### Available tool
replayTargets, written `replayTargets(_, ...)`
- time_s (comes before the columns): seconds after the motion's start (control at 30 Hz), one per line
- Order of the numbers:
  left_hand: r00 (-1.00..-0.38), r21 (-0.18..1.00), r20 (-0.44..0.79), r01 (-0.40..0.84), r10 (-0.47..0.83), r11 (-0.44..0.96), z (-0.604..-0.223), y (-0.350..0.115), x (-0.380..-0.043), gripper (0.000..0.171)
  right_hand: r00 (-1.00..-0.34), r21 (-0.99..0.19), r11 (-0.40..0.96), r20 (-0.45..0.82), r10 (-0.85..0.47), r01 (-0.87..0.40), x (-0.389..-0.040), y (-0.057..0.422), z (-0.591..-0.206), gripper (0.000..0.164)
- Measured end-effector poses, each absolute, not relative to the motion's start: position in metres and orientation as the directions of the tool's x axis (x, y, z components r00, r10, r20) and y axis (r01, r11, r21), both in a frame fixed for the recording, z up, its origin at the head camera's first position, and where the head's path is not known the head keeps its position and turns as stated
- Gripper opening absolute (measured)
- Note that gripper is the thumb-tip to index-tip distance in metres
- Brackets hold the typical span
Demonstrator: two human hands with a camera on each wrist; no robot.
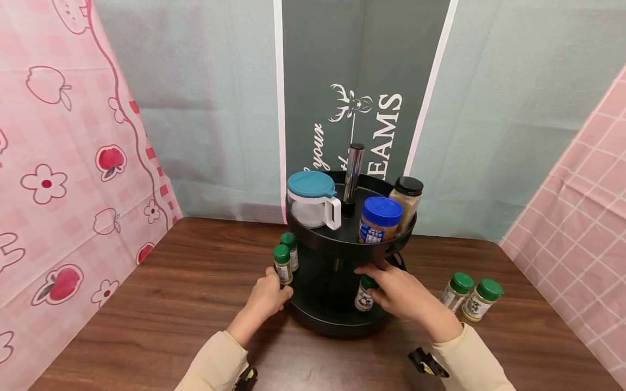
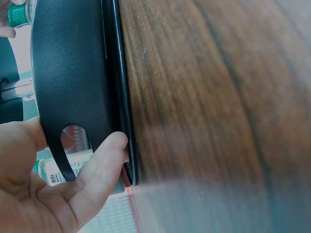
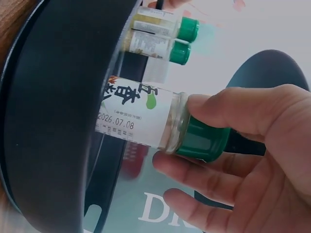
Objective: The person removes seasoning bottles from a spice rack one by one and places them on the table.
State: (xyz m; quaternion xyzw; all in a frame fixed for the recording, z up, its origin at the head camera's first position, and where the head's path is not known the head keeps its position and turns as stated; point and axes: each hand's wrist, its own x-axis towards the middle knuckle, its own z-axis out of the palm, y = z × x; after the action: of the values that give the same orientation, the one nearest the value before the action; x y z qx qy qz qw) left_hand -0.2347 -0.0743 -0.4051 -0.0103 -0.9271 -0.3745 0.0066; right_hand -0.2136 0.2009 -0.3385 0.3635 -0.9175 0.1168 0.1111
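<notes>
A black two-tier round rack (image 1: pixel 337 328) stands on the wooden table. My right hand (image 1: pixel 402 291) pinches the green cap of a spice jar (image 1: pixel 364 301) at the lower tier's front right. Chinese print and a date show on that jar's label (image 3: pixel 136 116) in the right wrist view. At the rack's left, my left hand (image 1: pixel 268 296) grips the lower tier's rim. The left wrist view shows its fingers outside the black wall (image 2: pixel 73 63), beside a handle cutout. Two more green-capped jars (image 1: pixel 283 267) stand in the lower tier near this hand.
On the upper tier are a teal-lidded clear pitcher (image 1: pixel 308 209), a blue-lidded jar (image 1: pixel 380 217) and a black-lidded jar (image 1: pixel 408 198). A chrome post (image 1: pixel 354 168) rises at the centre. Two green-capped jars (image 1: pixel 481 301) stand on the table (image 1: pixel 195 282) at right. Cloths hang behind.
</notes>
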Motion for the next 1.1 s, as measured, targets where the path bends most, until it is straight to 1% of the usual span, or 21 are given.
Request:
replayTargets(0.43,-1.000,0.688,0.013,0.022,0.018,0.725,-0.406,-0.076,-0.235,0.045,-0.723,-0.141,0.722,0.307,-0.619,-0.678,-0.209,0.203,-0.332,0.037)
replayTargets(0.8,-1.000,0.688,0.021,0.022,0.010,0.725,-0.407,-0.074,-0.236,0.046,-0.734,-0.147,0.734,0.321,-0.599,-0.663,-0.202,0.214,-0.322,0.038)
replayTargets(1.1,-1.000,0.691,0.024,0.022,0.007,0.722,-0.406,-0.074,-0.235,0.045,-0.700,-0.163,0.698,0.363,-0.614,-0.697,-0.198,0.227,-0.314,0.040)
